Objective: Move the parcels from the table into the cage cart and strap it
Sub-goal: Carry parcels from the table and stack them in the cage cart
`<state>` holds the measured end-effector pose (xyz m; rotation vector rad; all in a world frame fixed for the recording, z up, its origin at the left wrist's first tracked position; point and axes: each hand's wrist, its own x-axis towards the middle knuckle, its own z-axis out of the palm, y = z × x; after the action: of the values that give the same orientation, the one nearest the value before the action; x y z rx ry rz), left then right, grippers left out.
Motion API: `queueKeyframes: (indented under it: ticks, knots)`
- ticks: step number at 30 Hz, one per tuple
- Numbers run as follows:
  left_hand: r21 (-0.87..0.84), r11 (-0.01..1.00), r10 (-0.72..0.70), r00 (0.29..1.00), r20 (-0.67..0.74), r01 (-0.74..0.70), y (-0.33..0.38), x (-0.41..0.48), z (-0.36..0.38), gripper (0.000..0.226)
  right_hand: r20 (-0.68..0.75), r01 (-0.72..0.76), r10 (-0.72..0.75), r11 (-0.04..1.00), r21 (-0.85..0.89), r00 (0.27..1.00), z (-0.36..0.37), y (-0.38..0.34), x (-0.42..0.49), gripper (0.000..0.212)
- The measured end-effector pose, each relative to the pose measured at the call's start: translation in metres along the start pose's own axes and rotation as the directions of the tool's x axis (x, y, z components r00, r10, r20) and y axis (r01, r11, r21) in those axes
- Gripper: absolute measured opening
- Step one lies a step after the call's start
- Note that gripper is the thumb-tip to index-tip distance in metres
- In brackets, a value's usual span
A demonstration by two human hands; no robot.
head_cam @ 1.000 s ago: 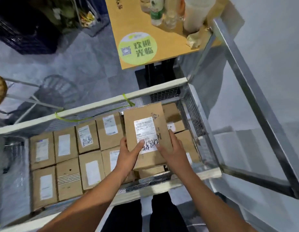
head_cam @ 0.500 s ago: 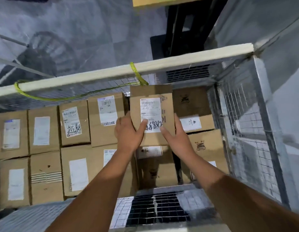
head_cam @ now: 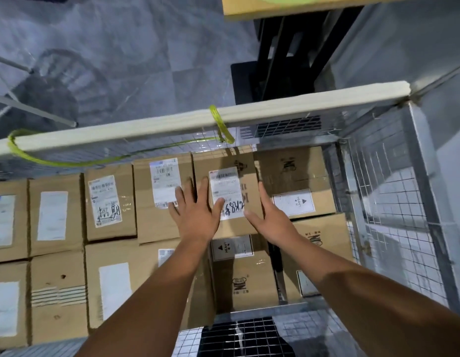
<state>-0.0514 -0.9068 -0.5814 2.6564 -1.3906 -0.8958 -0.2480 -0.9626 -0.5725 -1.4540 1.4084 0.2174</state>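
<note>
A brown cardboard parcel [head_cam: 229, 161] with a white label and black handwriting lies in the back row of the wire cage cart [head_cam: 388, 202], against the far wall. My left hand [head_cam: 195, 212] rests flat on its left edge with straight fingers, the thumb on the label. My right hand [head_cam: 267, 217] lies flat against its right edge, fingers extended. Several other labelled parcels [head_cam: 107, 202] fill the cart to the left in two rows. A yellow-green strap [head_cam: 221, 122] is looped over the cart's pale top rail [head_cam: 314, 99] and hangs slack along the far wall.
A wooden table edge [head_cam: 288, 6] shows at the top, with a black stand [head_cam: 283, 60] below it. Grey tiled floor lies beyond the cart. Lower parcels [head_cam: 239, 279] sit below my hands, and bare mesh floor [head_cam: 244, 336] shows at the cart's near side.
The parcel went from held above the cart down into the back row. My fingers, which gripped its sides, now lie straight and flat on it.
</note>
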Motion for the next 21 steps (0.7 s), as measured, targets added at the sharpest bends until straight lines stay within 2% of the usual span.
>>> queueKeyframes:
  ticks: [3, 5, 8, 13, 15, 18, 21]
  knots:
    - [0.005, 1.0, -0.025, 0.993, 0.115, 0.025, 0.011, -0.013, -0.027, 0.074, -0.057, -0.069, 0.061, 0.986, -0.152, 0.997, -0.012, -0.017, -0.016, 0.087]
    - [-0.032, 0.999, 0.004, 0.99, 0.142, 0.0, 0.016, -0.026, -0.055, 0.075, -0.099, -0.092, 0.083, 0.991, -0.094, 0.992, -0.02, -0.031, -0.037, 0.085]
    - [-0.11, 0.992, 0.07, 0.992, 0.102, -0.058, 0.016, -0.052, -0.103, 0.076, -0.143, -0.083, 0.08, 0.997, -0.009, 0.986, -0.034, -0.054, -0.081, 0.082]
    - [-0.098, 0.987, 0.136, 0.986, 0.095, -0.126, 0.019, -0.117, -0.17, 0.076, -0.23, -0.02, 0.023, 1.0, 0.014, 0.973, -0.058, -0.078, -0.183, 0.075]
    - [-0.11, 0.973, 0.209, 0.976, 0.058, -0.202, 0.023, -0.147, -0.191, 0.074, -0.271, -0.01, 0.013, 1.0, 0.014, 0.963, -0.066, -0.083, -0.225, 0.074]
    - [-0.106, 0.945, 0.313, 0.95, 0.012, -0.31, 0.032, -0.187, -0.216, 0.07, -0.357, -0.01, 0.03, 0.998, 0.058, 0.934, -0.077, -0.082, -0.281, 0.073]
    - [-0.139, 0.911, 0.4, 0.914, 0.067, -0.389, 0.042, -0.214, -0.228, 0.071, -0.468, -0.003, 0.051, 0.995, 0.104, 0.882, -0.077, -0.076, -0.33, 0.069]
